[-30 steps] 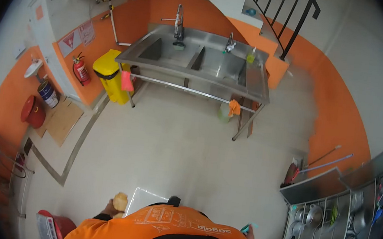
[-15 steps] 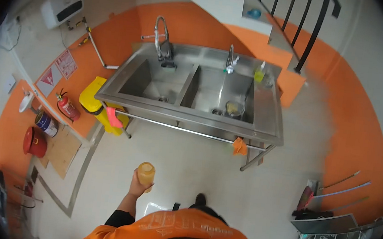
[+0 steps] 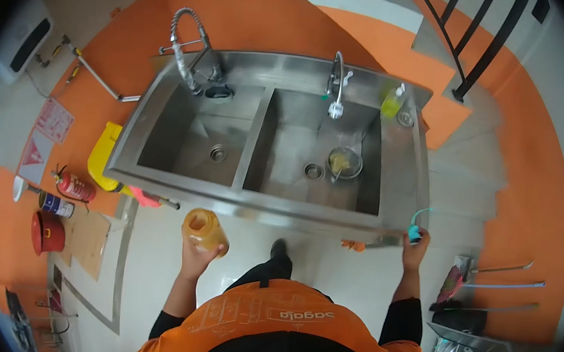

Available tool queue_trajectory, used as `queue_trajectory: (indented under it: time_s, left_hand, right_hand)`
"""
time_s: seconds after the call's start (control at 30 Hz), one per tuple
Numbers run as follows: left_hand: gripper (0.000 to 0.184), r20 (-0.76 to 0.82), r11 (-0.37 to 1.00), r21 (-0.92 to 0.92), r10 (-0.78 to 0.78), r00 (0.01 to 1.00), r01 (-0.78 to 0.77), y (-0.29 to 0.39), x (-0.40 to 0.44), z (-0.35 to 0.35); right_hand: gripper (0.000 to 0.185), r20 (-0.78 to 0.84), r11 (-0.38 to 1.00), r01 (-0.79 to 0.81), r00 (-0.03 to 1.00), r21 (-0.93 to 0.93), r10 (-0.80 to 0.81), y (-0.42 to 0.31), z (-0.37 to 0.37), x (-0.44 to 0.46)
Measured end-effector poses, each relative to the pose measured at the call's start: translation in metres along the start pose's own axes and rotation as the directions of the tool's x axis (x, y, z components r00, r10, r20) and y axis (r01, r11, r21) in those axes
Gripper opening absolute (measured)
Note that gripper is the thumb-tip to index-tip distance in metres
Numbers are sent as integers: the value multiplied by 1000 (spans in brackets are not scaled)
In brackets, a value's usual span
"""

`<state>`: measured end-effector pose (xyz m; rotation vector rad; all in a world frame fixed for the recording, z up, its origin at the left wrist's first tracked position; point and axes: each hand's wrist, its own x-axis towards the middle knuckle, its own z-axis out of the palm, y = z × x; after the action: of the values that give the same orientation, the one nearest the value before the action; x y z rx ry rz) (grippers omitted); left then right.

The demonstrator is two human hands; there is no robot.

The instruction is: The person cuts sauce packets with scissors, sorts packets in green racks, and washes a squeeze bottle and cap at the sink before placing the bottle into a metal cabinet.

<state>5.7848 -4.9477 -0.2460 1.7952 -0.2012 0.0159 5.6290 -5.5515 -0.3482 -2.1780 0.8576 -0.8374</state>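
My left hand (image 3: 199, 255) is wrapped round a wide-mouthed jar (image 3: 205, 228), cloudy yellow-brown, with its open mouth tilted up toward me. It hangs just before the front edge of the steel sink (image 3: 278, 210). Off to the right, my right hand (image 3: 414, 255) grips a teal lid (image 3: 414, 234) with a thin teal strap curving up from it, beside the sink's front right corner. Inside the right basin sits a small round bowl (image 3: 344, 163) with yellowish matter and a utensil handle in it.
A spring-neck faucet (image 3: 186, 56) and a plain faucet (image 3: 337, 85) rise behind the basins. A green soap bottle (image 3: 392, 104) stands on the right ledge. Stairs (image 3: 464, 174) adjoin the right side; a yellow bin (image 3: 102, 157) and fire extinguisher (image 3: 76, 187) are left.
The sink is nearer and seen from more above. My left hand still holds the jar, its mouth now tilted toward me. My right hand has come into view with the teal lid.
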Motion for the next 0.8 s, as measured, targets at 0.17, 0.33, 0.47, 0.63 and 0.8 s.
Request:
queue_trajectory:
  time_s: [0.17,0.33,0.47,0.63,0.8]
  left_hand:
    - [90,116,985,98,130,985,-142,27,158,63]
    - [90,274,970,185,106,956,-160,50,247,131]
    - [92,311,997,7,77,947,-83,28,275,181]
    - [84,171,923,-218,-284,944,317,-49,274,263]
    - [75,217,668,-348,-625,750,657,-109,255,327]
  right_hand:
    - [62,81,964,-76,992,-253,99,-21,75,48]
    - [67,-20,862,-284,953,-420,304,-40,101,64]
    - [65,-194,928,-98,981,-359,29,-77,128,104]
    - [55,270,893,-106,963,437,-17,-136,232,221]
    - [50,654,378,-620,755,687,49,-169,369,354]
